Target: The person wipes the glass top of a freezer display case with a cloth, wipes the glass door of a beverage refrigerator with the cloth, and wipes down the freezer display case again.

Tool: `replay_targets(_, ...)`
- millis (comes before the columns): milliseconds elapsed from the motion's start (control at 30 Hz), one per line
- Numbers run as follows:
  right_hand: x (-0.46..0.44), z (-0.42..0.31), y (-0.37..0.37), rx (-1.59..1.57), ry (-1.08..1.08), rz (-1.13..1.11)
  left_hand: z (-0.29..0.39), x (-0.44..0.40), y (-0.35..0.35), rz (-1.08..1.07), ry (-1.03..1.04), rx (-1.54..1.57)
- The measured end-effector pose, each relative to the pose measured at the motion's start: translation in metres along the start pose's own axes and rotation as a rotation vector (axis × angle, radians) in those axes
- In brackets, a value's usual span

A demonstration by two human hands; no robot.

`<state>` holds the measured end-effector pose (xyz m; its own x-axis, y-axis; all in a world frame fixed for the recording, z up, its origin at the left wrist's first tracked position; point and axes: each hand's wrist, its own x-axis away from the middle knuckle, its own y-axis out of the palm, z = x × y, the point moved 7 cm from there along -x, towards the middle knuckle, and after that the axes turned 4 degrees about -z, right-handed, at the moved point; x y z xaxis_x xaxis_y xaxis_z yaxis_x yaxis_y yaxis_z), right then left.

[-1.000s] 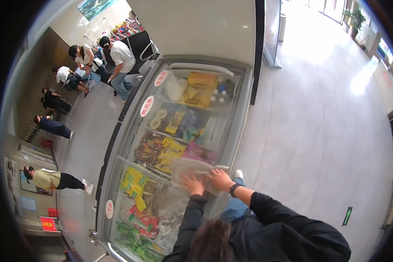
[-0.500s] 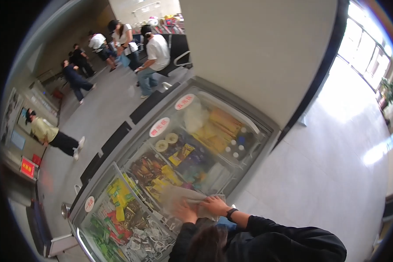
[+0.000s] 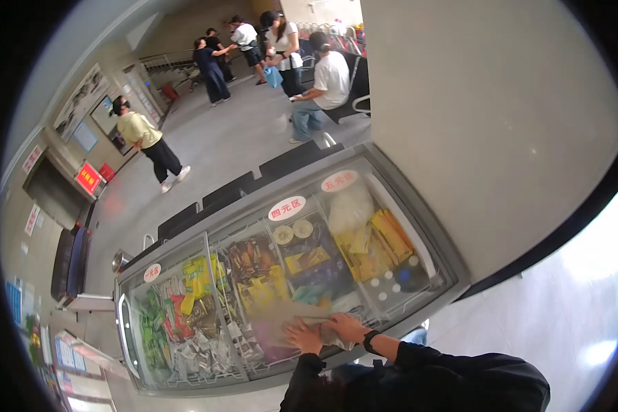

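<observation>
A beige cloth (image 3: 278, 320) lies on the glass top (image 3: 351, 294) of a chest freezer (image 3: 426, 230), close to the edge nearest the person. The left hand (image 3: 304, 336) presses flat on the cloth, fingers spread, palm down. Just beside it, the right hand (image 3: 350, 327), with a dark wristband (image 3: 371, 340) at its wrist, rests on the cloth's folded edge; whether its fingers grip the fabric cannot be told.

Under the glass, wire baskets hold green packets (image 3: 155, 333) and yellow packets (image 3: 198, 278) at the left, brown packets (image 3: 249, 253) near the middle, and white bottle caps (image 3: 388, 276) toward the right. Three oval labels run along the far side, the middle one (image 3: 286, 208) reading 四元区. Beyond the freezer, a person in a yellow top (image 3: 141, 130) stands on the grey floor (image 3: 216, 147).
</observation>
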<state>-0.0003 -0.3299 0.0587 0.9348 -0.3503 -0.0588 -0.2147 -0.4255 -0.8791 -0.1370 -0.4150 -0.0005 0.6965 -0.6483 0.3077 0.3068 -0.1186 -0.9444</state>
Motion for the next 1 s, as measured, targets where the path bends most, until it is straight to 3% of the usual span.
replay_targets(133, 0.023, 0.084, -0.034, -0.163, 0.003, -0.149, 0.087, 0.01, 0.012, 0.128, -0.087, -0.01)
replay_targets(267, 0.087, 0.158, -0.09, -0.047, 0.034, 0.065, 0.193, 0.022, 0.048, 0.103, -0.044, -0.066)
replay_targets(300, 0.101, 0.175, -0.102, -0.045, 0.054, 0.122, 0.22, 0.026, 0.05, 0.052, -0.03, -0.083)
replay_targets(433, 0.15, 0.214, -0.117, 0.052, 0.199, -0.021, 0.286, 0.053, 0.06, -0.141, 0.058, -0.129)
replay_targets(500, 0.166, 0.217, -0.118, 0.12, 0.147, -0.025, 0.29, 0.067, 0.074, -0.241, 0.097, -0.039)
replay_targets(567, 0.172, 0.213, -0.12, -0.016, 0.232, 0.039, 0.275, 0.075, 0.065, -0.338, 0.116, 0.144)
replay_targets(600, 0.171, 0.209, -0.12, -0.088, 0.271, 0.079, 0.266, 0.085, 0.054, -0.241, 0.129, 0.087)
replay_targets(667, 0.159, 0.201, -0.119, 0.081, 0.229, 0.007, 0.247, 0.086, 0.036, -0.013, 0.171, -0.033)
replay_targets(867, 0.133, 0.19, -0.097, 0.265, 0.301, -0.06, 0.225, 0.069, 0.036, 0.107, 0.368, 0.01)
replay_targets(1000, 0.107, 0.2, -0.1, 0.251, 0.32, -0.052, 0.227, 0.045, 0.019, 0.116, 0.348, -0.056)
